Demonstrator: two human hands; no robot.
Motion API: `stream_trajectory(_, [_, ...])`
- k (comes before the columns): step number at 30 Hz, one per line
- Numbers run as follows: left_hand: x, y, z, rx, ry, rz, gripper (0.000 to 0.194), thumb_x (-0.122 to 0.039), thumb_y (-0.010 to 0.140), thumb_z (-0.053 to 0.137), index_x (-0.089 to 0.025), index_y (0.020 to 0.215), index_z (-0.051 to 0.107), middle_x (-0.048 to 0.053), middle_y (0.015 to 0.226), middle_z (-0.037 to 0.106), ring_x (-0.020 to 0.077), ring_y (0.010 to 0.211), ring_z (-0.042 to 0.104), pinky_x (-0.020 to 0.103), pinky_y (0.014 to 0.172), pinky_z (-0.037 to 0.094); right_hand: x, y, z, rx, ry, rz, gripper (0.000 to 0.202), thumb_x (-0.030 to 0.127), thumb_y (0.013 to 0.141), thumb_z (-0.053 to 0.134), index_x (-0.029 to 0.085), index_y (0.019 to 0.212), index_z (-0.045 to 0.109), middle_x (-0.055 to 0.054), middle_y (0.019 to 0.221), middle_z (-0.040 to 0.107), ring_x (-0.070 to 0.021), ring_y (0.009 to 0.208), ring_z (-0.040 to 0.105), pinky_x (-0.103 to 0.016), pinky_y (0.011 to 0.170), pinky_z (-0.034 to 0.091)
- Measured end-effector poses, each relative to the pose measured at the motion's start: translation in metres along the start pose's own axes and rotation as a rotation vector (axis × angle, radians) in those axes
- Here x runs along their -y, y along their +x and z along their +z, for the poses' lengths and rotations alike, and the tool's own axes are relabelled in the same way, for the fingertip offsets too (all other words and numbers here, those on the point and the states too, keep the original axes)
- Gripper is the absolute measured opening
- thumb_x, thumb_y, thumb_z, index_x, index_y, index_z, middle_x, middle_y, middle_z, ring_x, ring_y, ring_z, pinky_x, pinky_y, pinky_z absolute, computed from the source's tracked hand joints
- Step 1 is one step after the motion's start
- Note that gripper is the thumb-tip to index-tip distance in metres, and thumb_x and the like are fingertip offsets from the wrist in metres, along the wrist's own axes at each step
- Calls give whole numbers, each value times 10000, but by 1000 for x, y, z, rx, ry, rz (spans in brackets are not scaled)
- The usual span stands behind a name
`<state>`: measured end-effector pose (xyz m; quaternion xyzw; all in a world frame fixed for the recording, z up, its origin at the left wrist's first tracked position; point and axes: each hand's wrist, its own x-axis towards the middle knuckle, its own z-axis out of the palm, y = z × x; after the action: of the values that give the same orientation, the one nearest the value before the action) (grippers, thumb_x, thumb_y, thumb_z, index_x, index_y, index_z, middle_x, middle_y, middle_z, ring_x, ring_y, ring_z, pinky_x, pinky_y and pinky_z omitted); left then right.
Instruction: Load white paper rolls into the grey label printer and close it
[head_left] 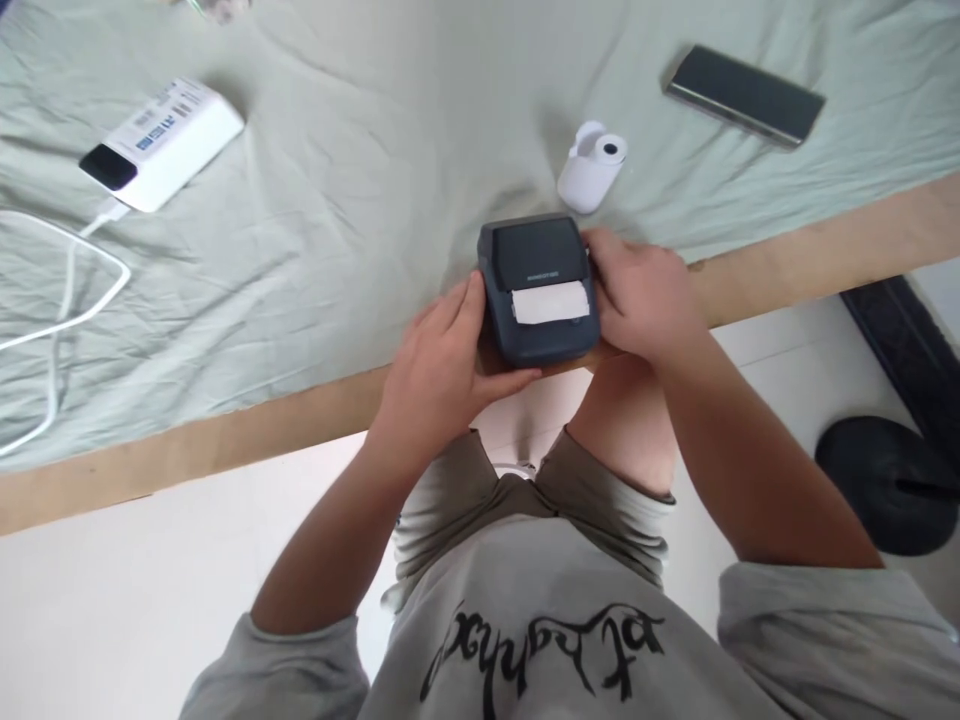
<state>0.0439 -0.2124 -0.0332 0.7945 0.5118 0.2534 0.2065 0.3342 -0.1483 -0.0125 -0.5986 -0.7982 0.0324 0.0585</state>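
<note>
A dark blue-black portable label printer [534,262] sits at the bed or table edge between my two hands. A strip of white paper [551,303] sticks out of the slot across its top. My left hand [442,360] grips the printer's left side, its thumb along the near lower edge. On the opposite side my right hand [649,295] is closed around the body, with some fingers hidden. Just beyond the printer stands a small white rounded object [591,172] with a roll-like end and a dark round hole.
A black slab-like device [746,95], perhaps a phone or power bank, lies at the far right. At left, a white power bank [169,140] has a white cable [67,270] plugged in. Pale green cloth [360,180] covers the surface, bordered by a wooden edge [300,420]. A black round base [885,485] stands on the floor.
</note>
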Motion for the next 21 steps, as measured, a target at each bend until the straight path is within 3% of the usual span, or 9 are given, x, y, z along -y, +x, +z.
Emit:
stream_trajectory(5, [-5, 0, -2, 7, -33, -29, 1066, -565, 1047, 1065, -242, 1936, 571, 207, 1900, 732, 504, 1724, 751, 645, 1461, 645, 2, -4, 0, 26, -40, 34, 446, 408, 1115, 501, 228, 1445, 742, -142, 1196, 876, -285, 890, 704, -376, 768, 326])
stream_trajectory(9, [-9, -1, -2, 13, 3, -17, 1106, -497, 1020, 1082, -278, 1957, 537, 180, 1933, 710, 496, 1767, 719, 655, 1505, 602, 4, -6, -4, 56, -69, 54, 450, 405, 1121, 487, 237, 1468, 718, -142, 1201, 856, -284, 889, 693, -370, 781, 305])
stream_trajectory(15, [-14, 1, 1, 27, 73, -2, 1196, -471, 994, 1141, -133, 1951, 508, 261, 1939, 679, 512, 1768, 706, 639, 1502, 602, 12, -7, -13, 83, -91, 86, 455, 373, 1093, 500, 199, 1448, 727, -159, 1160, 841, -265, 862, 640, -364, 796, 262])
stream_trajectory(21, [-4, -20, -24, 16, 116, 12, 1145, -555, 1012, 1135, -236, 1943, 550, 187, 1901, 734, 487, 1751, 732, 627, 1537, 575, 36, -15, -12, 80, -61, 58, 363, 364, 1035, 570, 192, 1313, 728, -132, 1045, 805, -220, 785, 539, -360, 815, 233])
